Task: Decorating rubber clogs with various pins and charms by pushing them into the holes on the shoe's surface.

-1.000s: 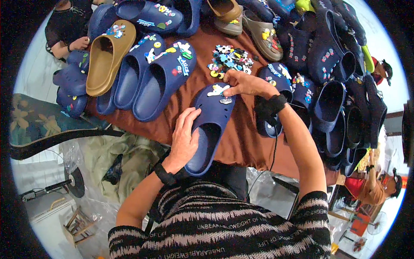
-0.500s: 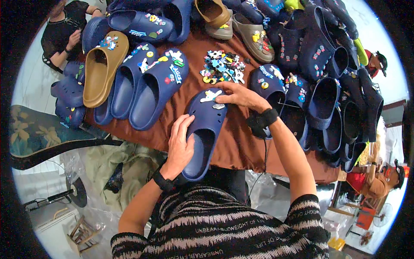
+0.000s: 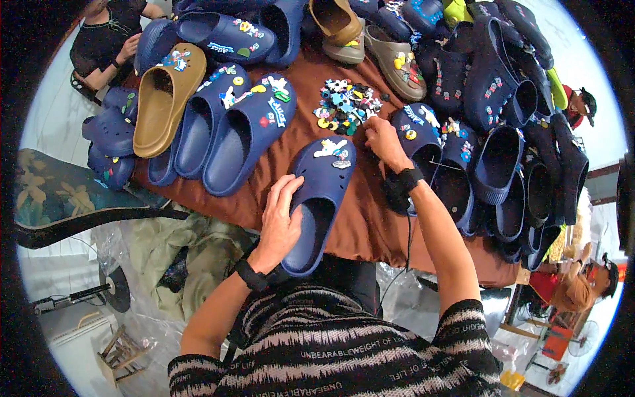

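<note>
A navy clog [image 3: 329, 178] lies on the brown cloth in front of me, toe pointing away. My left hand [image 3: 280, 215] grips its left side, fingers over the upper and the rim of the opening. Two shoe charms sit near its toe: a white cartoon-figure charm [image 3: 329, 147] and a smaller grey one [image 3: 342, 163] below it. Beyond the toe is a heap of mixed shoe charms [image 3: 345, 102]. At the heap's near right edge, my right hand [image 3: 385, 142] is closed with its fingers curled; what they pinch, if anything, is hidden.
Navy clogs with charms [image 3: 246, 135] and a tan clog [image 3: 169, 99] stand to the left. Many more dark clogs [image 3: 499, 162] crowd the right, close to my right forearm. A grey clog [image 3: 398, 66] lies behind the heap. Another person [image 3: 109, 43] is at the far left.
My right hand has left the charms on the clog's toe and moved right and slightly away, to the edge of the heap. My left hand keeps its grip on the clog.
</note>
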`<move>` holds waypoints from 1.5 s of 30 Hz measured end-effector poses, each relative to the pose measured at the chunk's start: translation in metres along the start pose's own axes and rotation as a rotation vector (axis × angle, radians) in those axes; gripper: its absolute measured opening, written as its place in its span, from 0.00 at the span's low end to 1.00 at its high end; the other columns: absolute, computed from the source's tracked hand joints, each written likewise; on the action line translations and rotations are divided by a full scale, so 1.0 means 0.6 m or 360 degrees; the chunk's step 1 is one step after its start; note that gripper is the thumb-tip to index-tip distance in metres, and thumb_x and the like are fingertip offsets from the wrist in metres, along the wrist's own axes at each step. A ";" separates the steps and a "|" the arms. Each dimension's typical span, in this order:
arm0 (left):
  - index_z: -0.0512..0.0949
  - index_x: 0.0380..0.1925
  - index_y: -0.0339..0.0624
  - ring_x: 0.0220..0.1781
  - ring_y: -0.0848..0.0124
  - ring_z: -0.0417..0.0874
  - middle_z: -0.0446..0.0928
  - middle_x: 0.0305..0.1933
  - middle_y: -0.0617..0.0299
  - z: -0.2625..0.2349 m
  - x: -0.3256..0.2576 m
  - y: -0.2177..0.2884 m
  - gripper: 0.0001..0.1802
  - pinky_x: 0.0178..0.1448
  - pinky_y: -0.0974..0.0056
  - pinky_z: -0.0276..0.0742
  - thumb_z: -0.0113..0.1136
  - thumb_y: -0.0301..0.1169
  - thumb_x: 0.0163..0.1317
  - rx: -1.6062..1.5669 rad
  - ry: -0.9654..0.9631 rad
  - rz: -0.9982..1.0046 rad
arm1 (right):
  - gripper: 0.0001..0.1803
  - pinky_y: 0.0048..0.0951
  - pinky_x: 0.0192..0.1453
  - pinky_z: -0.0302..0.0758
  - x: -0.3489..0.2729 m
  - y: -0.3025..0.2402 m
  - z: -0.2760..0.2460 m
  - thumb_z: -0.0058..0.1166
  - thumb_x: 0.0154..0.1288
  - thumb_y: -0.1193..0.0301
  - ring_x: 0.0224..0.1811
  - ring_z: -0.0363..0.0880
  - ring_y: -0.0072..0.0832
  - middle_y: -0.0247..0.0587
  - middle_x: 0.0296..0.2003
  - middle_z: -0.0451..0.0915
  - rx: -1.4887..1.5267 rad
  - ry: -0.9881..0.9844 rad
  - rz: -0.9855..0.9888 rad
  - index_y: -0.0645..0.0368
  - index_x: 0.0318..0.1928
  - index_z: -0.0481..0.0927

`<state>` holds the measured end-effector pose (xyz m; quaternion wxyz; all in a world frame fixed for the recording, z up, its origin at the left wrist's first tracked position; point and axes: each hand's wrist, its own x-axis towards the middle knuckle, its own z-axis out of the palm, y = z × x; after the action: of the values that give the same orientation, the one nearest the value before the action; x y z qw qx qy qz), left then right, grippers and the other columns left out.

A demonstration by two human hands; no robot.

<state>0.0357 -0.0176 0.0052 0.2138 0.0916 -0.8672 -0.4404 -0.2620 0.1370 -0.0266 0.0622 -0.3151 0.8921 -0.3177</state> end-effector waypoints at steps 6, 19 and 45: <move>0.70 0.64 0.39 0.71 0.46 0.68 0.67 0.68 0.47 0.000 -0.002 -0.002 0.33 0.75 0.50 0.65 0.57 0.13 0.56 0.0007 -0.0007 -0.0019 | 0.14 0.49 0.52 0.79 -0.008 -0.055 0.007 0.59 0.66 0.68 0.48 0.82 0.56 0.58 0.43 0.83 -0.0123 0.0091 -0.0132 0.56 0.51 0.82; 0.70 0.64 0.38 0.71 0.45 0.68 0.66 0.68 0.46 -0.001 0.000 -0.001 0.33 0.75 0.50 0.65 0.56 0.13 0.55 -0.0019 0.0011 0.0009 | 0.11 0.41 0.46 0.80 -0.041 -0.063 -0.018 0.62 0.66 0.68 0.41 0.86 0.46 0.52 0.37 0.86 -0.0017 0.0220 -0.0099 0.64 0.42 0.86; 0.69 0.64 0.39 0.71 0.46 0.68 0.67 0.67 0.45 0.003 -0.001 -0.003 0.32 0.75 0.50 0.64 0.55 0.14 0.57 0.0015 0.0023 0.0016 | 0.09 0.21 0.36 0.75 -0.142 -0.116 -0.045 0.63 0.70 0.67 0.30 0.76 0.16 0.28 0.29 0.79 0.1416 -0.0839 0.0181 0.58 0.34 0.80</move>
<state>0.0356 -0.0171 0.0022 0.2218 0.0913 -0.8681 -0.4347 -0.1663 0.1606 0.0294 0.4298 -0.2785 0.6404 -0.5723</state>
